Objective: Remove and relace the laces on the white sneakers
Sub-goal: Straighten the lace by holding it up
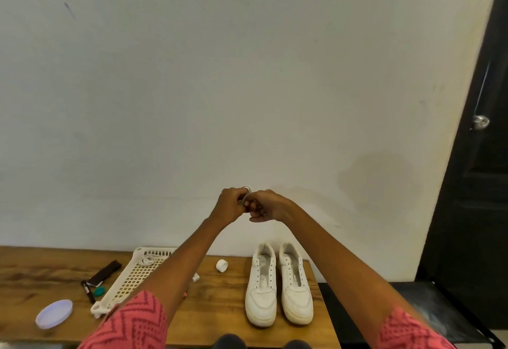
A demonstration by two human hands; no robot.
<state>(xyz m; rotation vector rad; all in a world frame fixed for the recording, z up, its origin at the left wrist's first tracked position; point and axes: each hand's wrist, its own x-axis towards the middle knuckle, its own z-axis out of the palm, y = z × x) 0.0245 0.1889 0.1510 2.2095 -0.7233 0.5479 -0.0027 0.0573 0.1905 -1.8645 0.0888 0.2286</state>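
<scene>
Coral zigzag sleeves (132, 321) frame the bottom of the view, and your arms reach up and away from them, so take the white sneakers (277, 282) as your landmark. Far to the left of the sneakers a pale lid (54, 313) lies on the counter (214, 310), then a dark strap and pen (100, 277), then the white perforated tray (129, 282) with a loose lace (147, 260) coiled in its far corner. Just left of the sneakers stands a small white ring-shaped cap (222, 265).

Above the sneakers, raised in front of the wall, your left hand (229, 205) has its grip curled round a small bundle of the other lace (245, 196), a loop showing over the knuckles. Your right hand (268, 207) meets it with fingers curled, pinching at the same bundle.

Both sneakers stand side by side, toes toward you, their eyelets apparently bare, so removal looks done and relacing is ahead. To do this step well, free one lace end and pull it straight before lowering your hands. Find the midpoint, bring it to the eyelets nearest the toe, and keep the lace flat; a twist now would likely carry up every row.
</scene>
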